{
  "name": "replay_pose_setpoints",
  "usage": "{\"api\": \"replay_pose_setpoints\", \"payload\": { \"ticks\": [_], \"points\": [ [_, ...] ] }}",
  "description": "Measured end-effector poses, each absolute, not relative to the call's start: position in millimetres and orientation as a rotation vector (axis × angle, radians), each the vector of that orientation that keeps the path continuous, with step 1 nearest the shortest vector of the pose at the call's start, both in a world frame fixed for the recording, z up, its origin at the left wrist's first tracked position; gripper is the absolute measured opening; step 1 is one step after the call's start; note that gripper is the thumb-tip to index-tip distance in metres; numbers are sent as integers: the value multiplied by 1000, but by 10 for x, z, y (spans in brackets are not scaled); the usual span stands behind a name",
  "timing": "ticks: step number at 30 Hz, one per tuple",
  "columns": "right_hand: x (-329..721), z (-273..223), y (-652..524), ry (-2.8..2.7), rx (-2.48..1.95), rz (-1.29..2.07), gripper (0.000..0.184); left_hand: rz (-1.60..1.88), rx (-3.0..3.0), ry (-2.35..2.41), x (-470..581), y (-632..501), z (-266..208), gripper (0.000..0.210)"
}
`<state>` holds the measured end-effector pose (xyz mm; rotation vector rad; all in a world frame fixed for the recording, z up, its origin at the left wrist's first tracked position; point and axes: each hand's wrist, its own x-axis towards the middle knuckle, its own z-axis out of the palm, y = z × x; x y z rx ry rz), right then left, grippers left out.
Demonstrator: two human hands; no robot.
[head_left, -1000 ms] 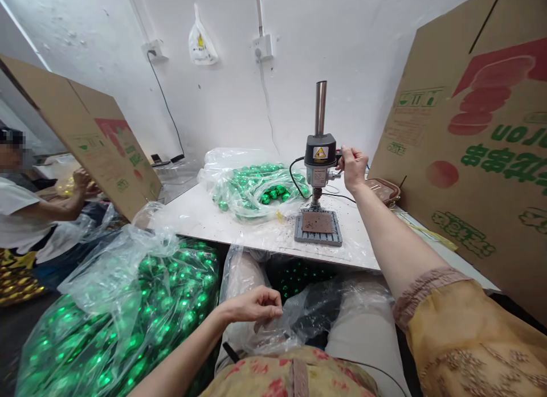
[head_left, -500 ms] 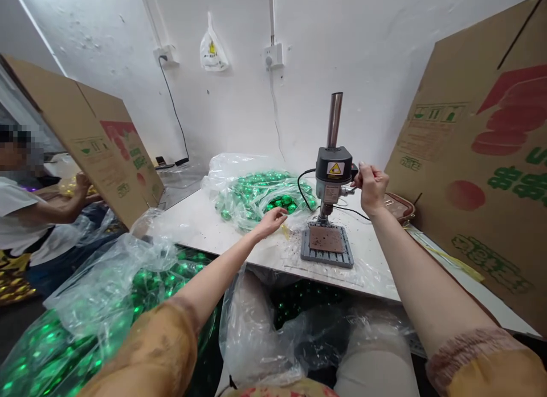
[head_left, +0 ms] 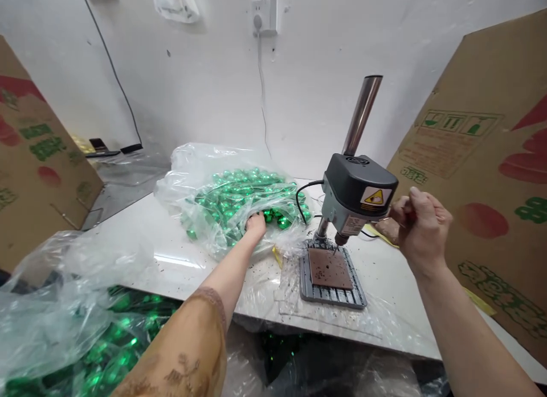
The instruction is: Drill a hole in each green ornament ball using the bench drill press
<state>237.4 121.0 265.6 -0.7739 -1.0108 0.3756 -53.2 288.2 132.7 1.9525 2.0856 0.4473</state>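
Note:
My left hand reaches into the mouth of a clear plastic bag full of shiny green balls. Its fingertips are partly hidden among the balls and plastic, so I cannot see whether they grip one. On the right, my right hand is closed in a fist at the side of a small bench drill press, around its feed handle, which the fingers mostly cover. Below the drill bit, a brown square plate lies on the grey slotted base, scattered with dark shavings.
Printed cardboard boxes stand at the left and right of the white table. More green balls fill a plastic bag at lower left. A black cable runs from the drill. A socket is on the wall.
My left hand has moved forward into the opening of the bag of green balls. My right hand stays at the drill press handle. The view has moved closer to the table.

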Motion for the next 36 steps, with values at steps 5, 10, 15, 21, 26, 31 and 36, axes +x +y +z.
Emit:
{"api": "replay_pose_setpoints", "payload": {
  "ticks": [5,10,15,21,26,31,36],
  "points": [
    [2335,2668,1226,-963,-794,300,47,512,2021,1957,-522,2792,1369,43],
    [2313,2682,1272,-931,-761,243,47,983,1837,1403,-457,2330,1491,34],
    [2323,2674,1295,-933,-739,233,44,1182,1017,695,-282,1791,1603,49],
    [2364,2665,1263,-1014,-734,317,46,1022,685,667,151,1573,1397,41],
    [2422,2629,1254,-1049,-708,414,46,1109,804,786,363,1549,1100,49],
    [2432,2604,1263,-1072,-672,453,45,1164,1158,867,352,1520,938,60],
    [2402,2620,1272,-1062,-654,436,47,1092,1378,870,344,1596,838,60]
  ]
}}
